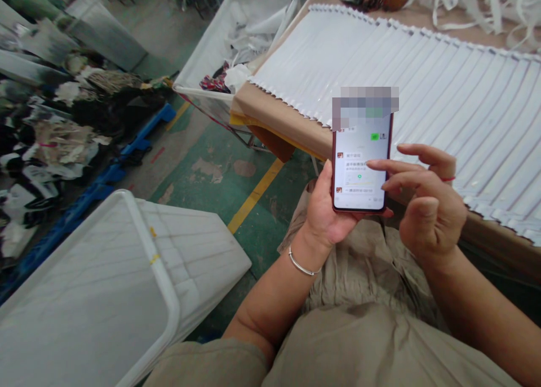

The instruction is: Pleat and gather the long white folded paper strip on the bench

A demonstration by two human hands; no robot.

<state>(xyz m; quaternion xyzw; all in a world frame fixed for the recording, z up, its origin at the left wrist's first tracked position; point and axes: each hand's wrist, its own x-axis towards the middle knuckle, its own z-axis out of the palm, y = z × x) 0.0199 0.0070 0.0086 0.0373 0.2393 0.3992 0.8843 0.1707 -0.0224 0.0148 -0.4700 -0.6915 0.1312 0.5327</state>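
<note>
A smartphone (361, 176) in a reddish case rests upright in my left hand (325, 212), which is wrapped round its lower part. Its lit screen shows a chat, and the upper part is blurred out by blocks. Over the screen's right side hovers my right hand (433, 198), fingers apart, with one fingertip at or just above the glass. Nothing is held in that hand. Behind the phone, rows of overlapping white strips (448, 88) lie across a brown-covered table (262, 102).
A large white bin (198, 252) stands at my left. Beyond it, a white wheeled tub (203, 66) holds fabric scraps. Piles of cloth lie by a blue pallet (110, 176) at far left. White ribbons (477, 9) are heaped at the table's back right.
</note>
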